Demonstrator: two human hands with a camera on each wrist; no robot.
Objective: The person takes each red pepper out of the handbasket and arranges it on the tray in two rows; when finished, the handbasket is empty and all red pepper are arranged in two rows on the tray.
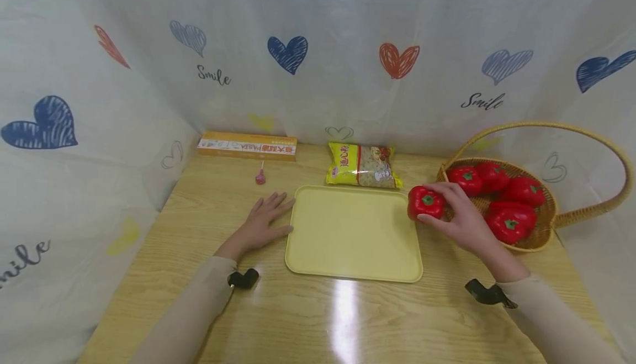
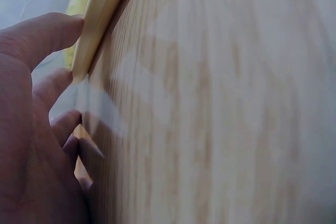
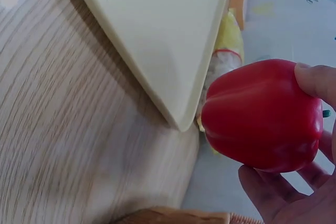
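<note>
My right hand (image 1: 463, 216) grips a red bell pepper (image 1: 425, 203) between thumb and fingers, held up at the right edge of the yellow tray (image 1: 354, 234). The right wrist view shows the pepper (image 3: 262, 116) clear of the table, its green stem toward the palm. At the tray's left side my left hand (image 1: 263, 225) rests with fingers spread, the thumb and a fingertip touching the tray's rim (image 2: 94, 30). More red bell peppers (image 1: 512, 221) lie in a wicker basket (image 1: 550, 226) to the right of my right hand.
Behind the tray lies a yellow bag of pasta (image 1: 364, 165). An orange and white pasta box (image 1: 247, 146) sits at the back left, with a lollipop (image 1: 260, 177) in front of it. The basket's tall handle (image 1: 627, 179) arches out to the right. Printed curtains (image 1: 338, 10) enclose the table.
</note>
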